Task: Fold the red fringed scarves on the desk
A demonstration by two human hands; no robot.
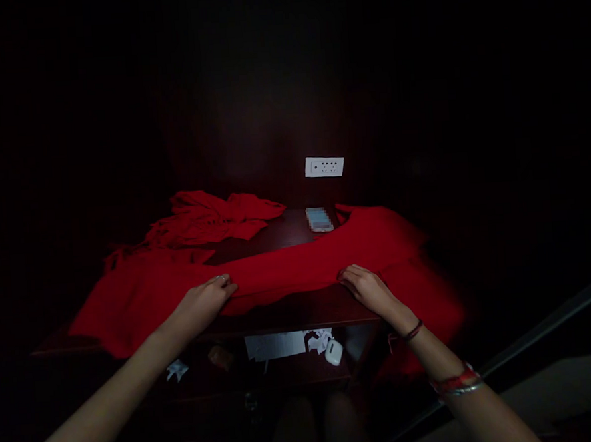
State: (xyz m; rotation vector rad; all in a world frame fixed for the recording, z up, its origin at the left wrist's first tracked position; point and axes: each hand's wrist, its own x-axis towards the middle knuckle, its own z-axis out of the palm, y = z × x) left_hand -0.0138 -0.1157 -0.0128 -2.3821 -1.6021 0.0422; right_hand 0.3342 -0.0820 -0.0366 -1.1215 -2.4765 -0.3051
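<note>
A large red cloth [298, 264] lies spread across a dark wooden table [301, 311], draping over its left and right sides. My left hand [207, 300] grips the cloth's near edge left of centre, fingers curled onto it. My right hand [367, 286] holds the same edge right of centre, fingers closed on the fabric. Red bangles and a thread band sit on my right forearm. A second red cloth [210, 216] lies crumpled at the table's back left.
A blurred phone-like object [319, 219] lies at the table's back by the wall. A white socket plate [324, 166] is on the dark wall. Papers [276, 345] and a small white case [334, 352] lie on a shelf under the tabletop. The room is very dark.
</note>
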